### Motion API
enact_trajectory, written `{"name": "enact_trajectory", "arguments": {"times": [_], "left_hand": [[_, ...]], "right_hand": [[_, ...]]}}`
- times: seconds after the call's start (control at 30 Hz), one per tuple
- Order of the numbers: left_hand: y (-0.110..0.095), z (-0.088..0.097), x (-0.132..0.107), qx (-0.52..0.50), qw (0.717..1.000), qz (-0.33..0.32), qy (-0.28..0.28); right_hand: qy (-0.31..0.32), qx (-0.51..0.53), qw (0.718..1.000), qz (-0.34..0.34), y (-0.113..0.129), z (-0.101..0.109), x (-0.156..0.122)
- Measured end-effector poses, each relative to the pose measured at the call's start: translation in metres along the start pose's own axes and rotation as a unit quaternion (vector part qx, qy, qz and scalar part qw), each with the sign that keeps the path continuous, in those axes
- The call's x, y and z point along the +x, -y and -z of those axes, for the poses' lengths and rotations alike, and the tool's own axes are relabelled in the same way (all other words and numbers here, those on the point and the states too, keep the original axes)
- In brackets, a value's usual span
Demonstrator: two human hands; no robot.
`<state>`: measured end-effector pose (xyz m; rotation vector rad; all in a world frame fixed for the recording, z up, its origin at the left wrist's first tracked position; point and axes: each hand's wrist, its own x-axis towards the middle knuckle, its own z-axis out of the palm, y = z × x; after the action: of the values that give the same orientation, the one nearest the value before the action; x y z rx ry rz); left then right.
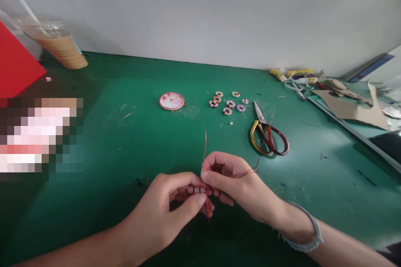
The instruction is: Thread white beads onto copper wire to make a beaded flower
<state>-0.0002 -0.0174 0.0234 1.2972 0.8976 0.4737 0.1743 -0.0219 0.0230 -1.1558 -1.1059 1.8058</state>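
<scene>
My left hand (167, 206) and my right hand (233, 179) meet low in the middle, above the green table (131, 142). Both pinch a short row of small pale beads (197, 190) strung on a thin reddish wire (205, 144). One wire end sticks up past my right fingers; another runs off to the right. A pale bracelet (308, 233) circles my right wrist. Several finished bead flowers (228, 102) lie further back on the table.
A round pink dish (171, 101) sits behind my hands. Scissors (266, 133) with yellow and dark red handles lie to the right. Cardboard scraps (347, 104) and glue tubes (291, 75) fill the far right. A plastic cup (59, 44) with a straw stands far left beside a red sheet (15, 64).
</scene>
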Motion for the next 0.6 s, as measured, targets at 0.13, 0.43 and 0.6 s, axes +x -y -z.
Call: {"name": "enact_trajectory", "arguments": {"times": [0.13,0.43,0.6], "left_hand": [[-0.002,0.003,0.002,-0.025,1.0,0.006,0.004],[0.0,0.002,-0.003,0.024,0.997,-0.02,-0.071],[0.001,0.0,-0.005,0.066,0.992,-0.044,-0.099]], "right_hand": [[0.004,-0.015,1.0,0.025,0.002,0.001,0.001],[0.088,-0.128,0.987,0.047,0.003,0.001,-0.001],[0.039,-0.076,0.994,0.067,-0.006,-0.006,-0.003]]}}
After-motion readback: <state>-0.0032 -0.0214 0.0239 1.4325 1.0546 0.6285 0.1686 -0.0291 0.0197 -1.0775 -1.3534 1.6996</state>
